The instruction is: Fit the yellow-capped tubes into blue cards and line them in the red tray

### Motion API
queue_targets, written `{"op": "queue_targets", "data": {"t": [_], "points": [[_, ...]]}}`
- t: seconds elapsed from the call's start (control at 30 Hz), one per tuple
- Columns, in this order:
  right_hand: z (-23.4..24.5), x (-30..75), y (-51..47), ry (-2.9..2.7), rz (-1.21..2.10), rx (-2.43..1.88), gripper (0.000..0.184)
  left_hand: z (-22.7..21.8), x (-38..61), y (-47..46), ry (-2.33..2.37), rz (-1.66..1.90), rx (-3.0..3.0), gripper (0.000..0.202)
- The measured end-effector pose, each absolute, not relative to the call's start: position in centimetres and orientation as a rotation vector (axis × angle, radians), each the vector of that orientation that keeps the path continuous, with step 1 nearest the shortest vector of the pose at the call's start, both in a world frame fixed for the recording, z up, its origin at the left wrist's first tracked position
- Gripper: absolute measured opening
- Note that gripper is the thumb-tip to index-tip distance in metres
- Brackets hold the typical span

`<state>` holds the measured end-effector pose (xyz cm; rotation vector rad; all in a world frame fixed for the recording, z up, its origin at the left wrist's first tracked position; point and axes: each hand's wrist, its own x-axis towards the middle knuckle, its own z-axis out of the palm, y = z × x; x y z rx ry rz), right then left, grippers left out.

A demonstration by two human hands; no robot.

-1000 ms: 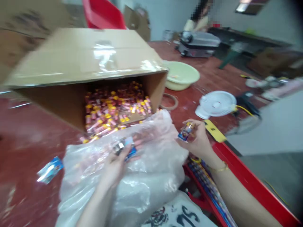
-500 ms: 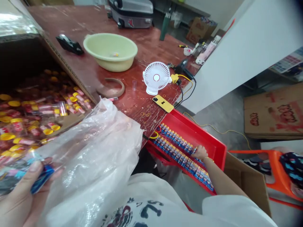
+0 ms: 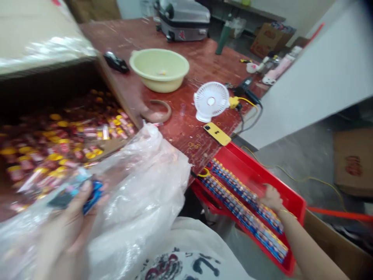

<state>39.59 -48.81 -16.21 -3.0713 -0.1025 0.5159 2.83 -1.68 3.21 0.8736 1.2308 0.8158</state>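
Note:
Lower left, my left hand (image 3: 74, 217) is closed, thumb on top, around a small printed plastic packet (image 3: 92, 196) in blue and dark grey. Motion blurs the packet's print. A crumpled clear plastic bag (image 3: 140, 186) lies under and beside that hand. Over at the right, my right hand (image 3: 272, 199) is at the upper of two long rows of small blue packs with yellow tops (image 3: 233, 184), its fingers apart and touching or just above the row. The rows lie in a red tray (image 3: 295, 217).
A carton (image 3: 113, 93) of small yellow-capped tubes stands left. On the red-brown table (image 3: 186, 155) are a pale yellow basin (image 3: 159, 83), a tape ring (image 3: 166, 112), a white fan (image 3: 211, 102), a yellow phone (image 3: 217, 134) and scissors (image 3: 204, 172). A suitcase (image 3: 186, 31) sits behind.
The view has shifted, so most things appear farther right and lower. My left hand still holds the packet. My right hand has shifted slightly on the row, and more packs show below it.

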Motion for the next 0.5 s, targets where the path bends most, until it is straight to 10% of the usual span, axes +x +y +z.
{"op": "queue_targets", "data": {"t": [0.23, 0.5], "points": [[-5.9, 34.8, -25.6, -1.115, -0.243, -2.044, 0.021, 3.1, 0.7, -2.7, 1.069, 0.764, 0.845, 0.043], [-1.9, 16.9, 6.9, -1.786, 0.386, -1.682, 0.015, 2.8, -2.5, -3.2, 1.086, 0.822, 0.865, 0.036]]}}
